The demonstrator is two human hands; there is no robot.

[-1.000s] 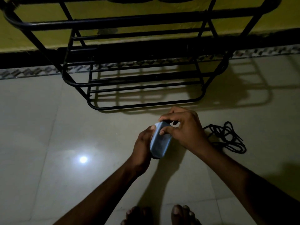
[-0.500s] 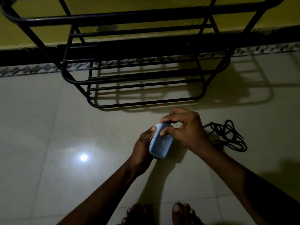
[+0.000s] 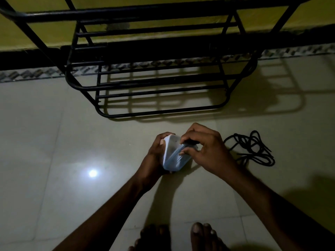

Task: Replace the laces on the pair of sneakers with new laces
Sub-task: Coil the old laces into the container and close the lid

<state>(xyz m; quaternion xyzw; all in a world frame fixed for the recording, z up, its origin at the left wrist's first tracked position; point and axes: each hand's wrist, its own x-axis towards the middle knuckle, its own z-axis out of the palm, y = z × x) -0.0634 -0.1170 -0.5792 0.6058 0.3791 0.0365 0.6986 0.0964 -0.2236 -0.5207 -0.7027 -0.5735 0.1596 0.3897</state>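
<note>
Two grips on the sneaker [image 3: 172, 158]: my left hand [image 3: 155, 157] wraps its side, my right hand [image 3: 206, 149] pinches its top, black laces [image 3: 253, 151] nearby.

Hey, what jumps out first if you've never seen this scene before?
A pale sneaker at centre, gripped by the left hand while the right hand pinches its top. A heap of black laces lies on the floor to its right. Behind stands a black metal rack against the yellow wall.

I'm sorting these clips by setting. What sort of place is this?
Probably a home entryway: tiled floor, a yellow wall and a black metal rack standing against it.
</note>
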